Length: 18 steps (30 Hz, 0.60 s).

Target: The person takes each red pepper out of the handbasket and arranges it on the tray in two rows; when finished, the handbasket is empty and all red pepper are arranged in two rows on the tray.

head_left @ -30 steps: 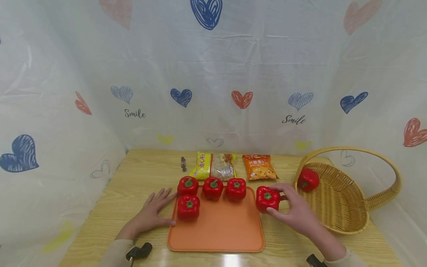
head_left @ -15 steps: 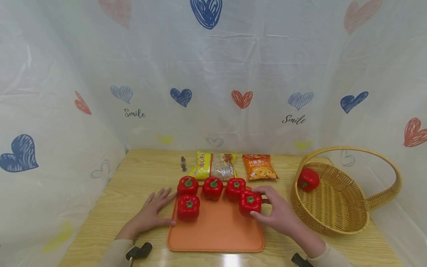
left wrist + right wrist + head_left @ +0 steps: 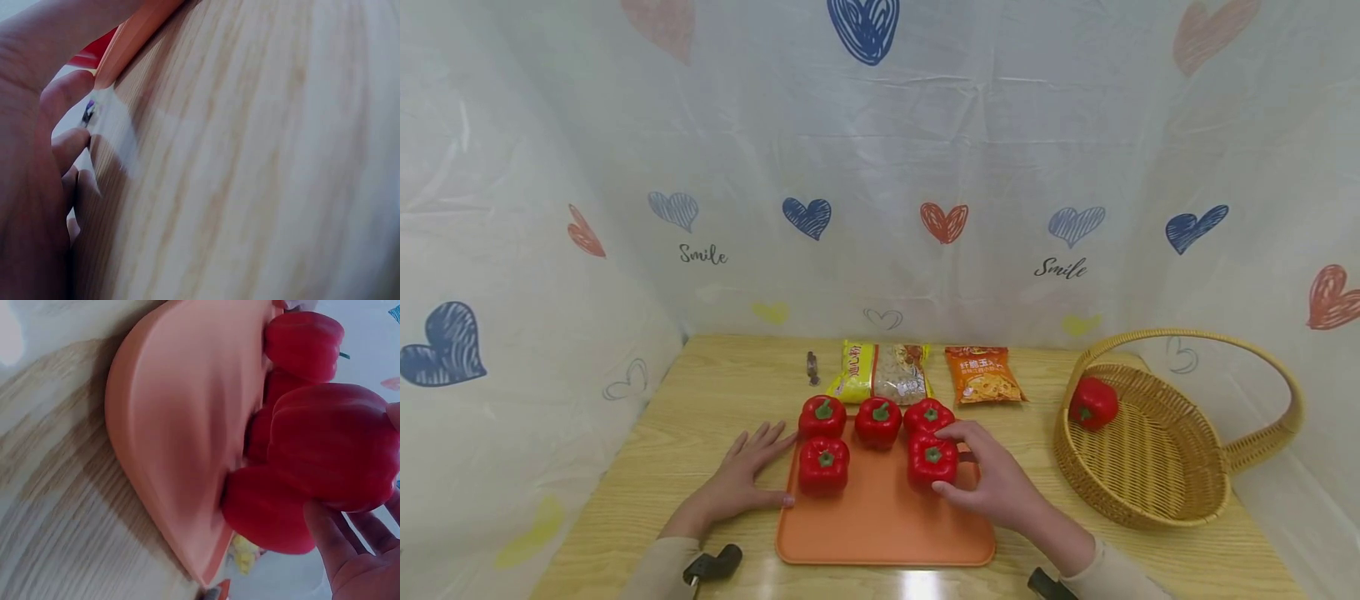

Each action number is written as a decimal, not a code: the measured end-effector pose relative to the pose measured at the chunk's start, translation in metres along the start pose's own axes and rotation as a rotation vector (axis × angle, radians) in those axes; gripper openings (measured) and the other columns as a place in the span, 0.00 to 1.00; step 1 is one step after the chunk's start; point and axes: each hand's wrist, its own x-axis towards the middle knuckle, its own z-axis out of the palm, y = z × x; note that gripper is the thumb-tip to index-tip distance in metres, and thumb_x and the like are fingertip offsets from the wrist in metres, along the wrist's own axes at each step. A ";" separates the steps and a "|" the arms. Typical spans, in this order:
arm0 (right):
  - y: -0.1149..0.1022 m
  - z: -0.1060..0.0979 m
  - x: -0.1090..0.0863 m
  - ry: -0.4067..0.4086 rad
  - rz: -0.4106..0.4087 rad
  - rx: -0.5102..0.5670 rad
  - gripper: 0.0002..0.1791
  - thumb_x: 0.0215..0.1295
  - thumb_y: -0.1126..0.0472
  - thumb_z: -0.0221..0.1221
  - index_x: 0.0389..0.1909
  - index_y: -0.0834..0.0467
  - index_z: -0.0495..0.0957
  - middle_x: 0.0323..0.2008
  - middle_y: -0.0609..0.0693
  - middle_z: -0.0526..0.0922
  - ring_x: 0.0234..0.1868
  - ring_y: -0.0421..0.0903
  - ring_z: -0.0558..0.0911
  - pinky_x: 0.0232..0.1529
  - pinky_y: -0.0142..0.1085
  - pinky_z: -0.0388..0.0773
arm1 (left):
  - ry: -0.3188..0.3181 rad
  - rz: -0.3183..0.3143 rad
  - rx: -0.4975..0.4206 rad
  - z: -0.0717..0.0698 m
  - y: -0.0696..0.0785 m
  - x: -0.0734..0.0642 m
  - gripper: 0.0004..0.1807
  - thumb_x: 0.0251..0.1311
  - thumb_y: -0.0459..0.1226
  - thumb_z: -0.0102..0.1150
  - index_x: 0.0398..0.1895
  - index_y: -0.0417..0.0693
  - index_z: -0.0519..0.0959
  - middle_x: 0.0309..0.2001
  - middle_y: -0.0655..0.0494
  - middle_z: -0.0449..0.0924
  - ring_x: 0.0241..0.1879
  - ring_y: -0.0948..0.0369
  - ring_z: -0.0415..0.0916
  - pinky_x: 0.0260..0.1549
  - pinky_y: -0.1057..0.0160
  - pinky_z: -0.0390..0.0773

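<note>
In the head view my right hand (image 3: 996,483) grips a red bell pepper (image 3: 931,463) between thumb and fingers, over the right part of an orange tray (image 3: 880,533). Just behind it on the tray stands another bell pepper (image 3: 928,415); the right wrist view shows the held pepper (image 3: 334,447) overlapping that one. A bell pepper (image 3: 877,422) is at the middle of the back row, one (image 3: 822,417) at the back left corner and one (image 3: 824,467) in front of that. My left hand (image 3: 737,479) rests with fingers spread at the tray's left edge, thumb on the rim.
A wicker basket (image 3: 1150,500) with a tall handle stands at the right, one bell pepper (image 3: 1093,403) inside. Behind the tray lie a yellow-and-clear food bag (image 3: 887,373), an orange snack bag (image 3: 983,375) and a small brown item (image 3: 812,368). A heart-printed curtain (image 3: 880,267) closes off the back.
My right hand has carried the bell pepper leftward, from beside the tray's right edge to over the tray. The pepper behind it has shifted slightly. My left hand has stayed put.
</note>
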 end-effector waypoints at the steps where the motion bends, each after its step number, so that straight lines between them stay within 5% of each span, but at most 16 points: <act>1: -0.001 0.002 0.001 -0.005 -0.003 0.010 0.33 0.53 0.58 0.78 0.59 0.50 0.75 0.57 0.42 0.77 0.58 0.44 0.78 0.50 0.37 0.84 | -0.001 -0.002 -0.002 0.000 0.000 0.000 0.52 0.47 0.59 0.75 0.77 0.55 0.66 0.78 0.39 0.56 0.78 0.35 0.43 0.71 0.31 0.35; 18: -0.011 0.037 0.013 -0.066 0.028 0.012 0.33 0.54 0.53 0.77 0.59 0.46 0.73 0.56 0.37 0.75 0.57 0.42 0.78 0.51 0.34 0.83 | 0.011 0.010 0.002 0.001 -0.001 0.000 0.52 0.48 0.59 0.75 0.77 0.56 0.66 0.78 0.39 0.57 0.77 0.35 0.43 0.70 0.30 0.35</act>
